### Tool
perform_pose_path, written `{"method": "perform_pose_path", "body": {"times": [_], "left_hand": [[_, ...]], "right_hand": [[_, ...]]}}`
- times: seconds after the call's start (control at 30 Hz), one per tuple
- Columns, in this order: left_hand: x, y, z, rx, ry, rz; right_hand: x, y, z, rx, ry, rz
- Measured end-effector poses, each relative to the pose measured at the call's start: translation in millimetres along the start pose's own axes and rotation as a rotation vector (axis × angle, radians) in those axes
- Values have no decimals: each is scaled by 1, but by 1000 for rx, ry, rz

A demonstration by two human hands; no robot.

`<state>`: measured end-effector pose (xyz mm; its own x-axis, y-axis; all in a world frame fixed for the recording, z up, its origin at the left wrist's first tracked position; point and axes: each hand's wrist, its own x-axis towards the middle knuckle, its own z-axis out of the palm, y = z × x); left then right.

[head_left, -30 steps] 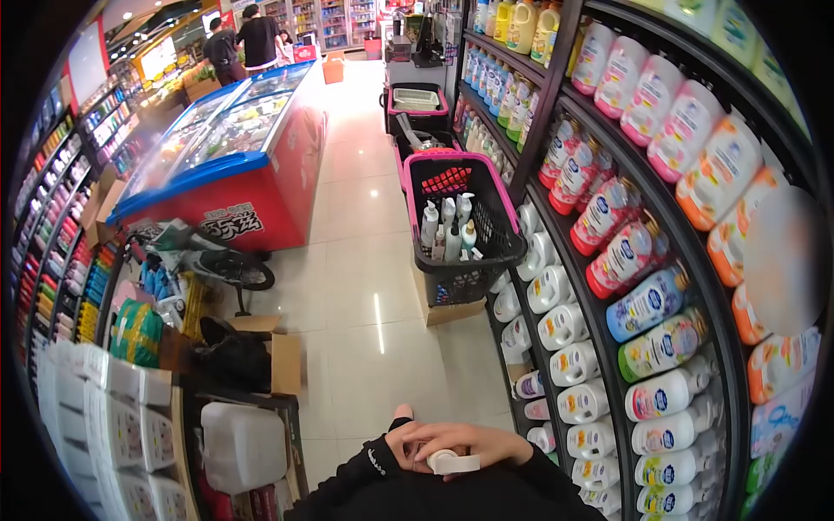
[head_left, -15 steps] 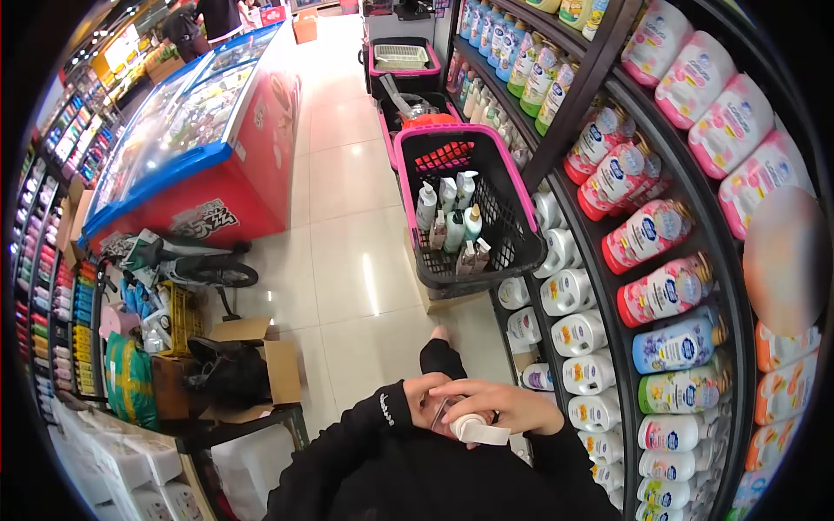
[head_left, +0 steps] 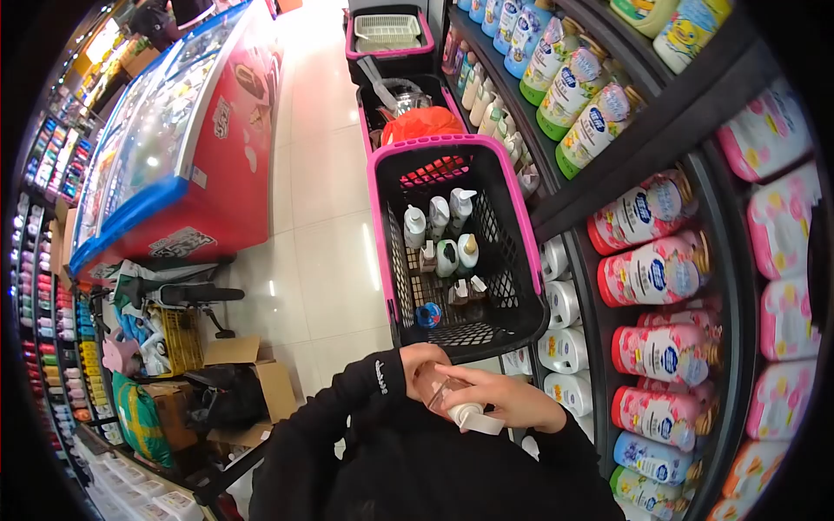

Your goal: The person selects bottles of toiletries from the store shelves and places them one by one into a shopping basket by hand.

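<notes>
Close to my chest I hold a clear, pinkish pump bottle [head_left: 440, 396] with a white pump head [head_left: 476, 418], tilted so the head points toward me and to the right. My left hand [head_left: 420, 361] is wrapped around the bottle's far end. The fingers of my right hand [head_left: 514, 399] rest across the bottle near its neck. Just ahead of my hands is a black basket with a pink rim [head_left: 377, 217]. Inside it, several pump bottles [head_left: 415, 227] stand upright, and a round blue item [head_left: 428, 315] sits near its close left corner.
More black baskets [head_left: 351, 43] are lined up beyond, one with a red bag [head_left: 422, 125]. Shelves of bottled products [head_left: 643, 276] run along my right. A red and blue chest freezer [head_left: 221, 148], a small bicycle [head_left: 198, 295] and an open cardboard box [head_left: 280, 391] are on the left.
My view has moved forward, so the basket is closer to my hands and the blue item inside it shows. Both hands keep the pump bottle, its body now more visible.
</notes>
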<state>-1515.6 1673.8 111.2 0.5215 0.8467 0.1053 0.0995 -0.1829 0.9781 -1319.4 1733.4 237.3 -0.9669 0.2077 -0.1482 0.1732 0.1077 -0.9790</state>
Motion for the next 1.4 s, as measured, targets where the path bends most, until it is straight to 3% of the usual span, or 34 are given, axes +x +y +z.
{"method": "perform_pose_path", "body": {"times": [0.1,0.13,0.17,0.23,0.3,0.37,0.43,0.5,0.53,0.63,0.67,0.7,0.77,0.83,0.9,1.03,1.13,1.33,1.4], "left_hand": [[22,-23,-18,-76,1,65],[27,-32,-24,-113,-17,-18],[32,-42,-29,-18,-20,41],[43,-57,-33,-26,88,-83],[51,-91,-30,170,159,-53],[54,-101,-16,-326,372,-394],[55,-129,-23,-285,238,-381],[65,-149,-22,-768,223,-743],[72,-149,-24,-782,215,-755],[92,-142,-37,-1501,308,-1170],[101,-135,-38,-1497,452,-1241],[102,-144,-37,-1502,445,-1264],[99,-180,-27,-1843,494,-1116],[93,-242,-4,-1842,452,-1037],[101,-272,-3,-1455,403,-1146],[72,-383,39,-1527,408,-1143],[27,-452,64,-1602,419,-1128],[10,-587,85,-1771,465,-1042],[4,-600,96,-1808,492,-1026]], "right_hand": [[13,11,-20,47,32,40],[18,18,-24,-5,84,3],[22,25,-27,-57,139,-33],[31,44,-32,-82,206,-1],[39,53,-40,-102,302,54],[49,65,-48,-117,380,103],[56,81,-53,-60,462,151],[65,100,-55,-12,533,205],[69,111,-53,9,619,239],[82,144,-48,194,741,348],[87,158,-44,99,823,351],[92,170,-40,3,905,357],[104,189,-33,30,961,378],[113,213,-27,-21,999,418],[119,236,-24,-41,981,454],[130,268,-34,22,1029,530],[132,290,-41,-201,891,593],[131,320,-44,-171,707,652],[136,326,-42,-141,675,661]]}}
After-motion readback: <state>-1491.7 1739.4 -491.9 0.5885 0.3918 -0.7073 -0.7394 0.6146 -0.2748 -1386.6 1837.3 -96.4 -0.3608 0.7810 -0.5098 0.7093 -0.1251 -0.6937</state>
